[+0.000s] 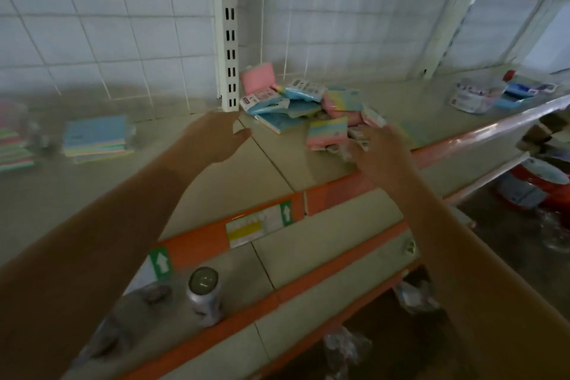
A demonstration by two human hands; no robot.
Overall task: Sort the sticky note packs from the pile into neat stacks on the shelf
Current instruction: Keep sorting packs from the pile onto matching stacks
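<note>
Gripping looks underway at the right hand (381, 153), whose fingers reach into the near edge of the pile of sticky note packs (311, 108), though blur hides whether they have closed on a pack. Over the bare shelf (271, 163) the left hand (212, 137) hovers open, holding nothing. Two neat stacks stand far left: a blue-topped stack (97, 139) and another stack (14, 145) at the frame edge (cropped). Most packs appear unsorted, so the job seems early.

Shop: price-labelled shelf (277, 163), slotted upright (229, 34)
</note>
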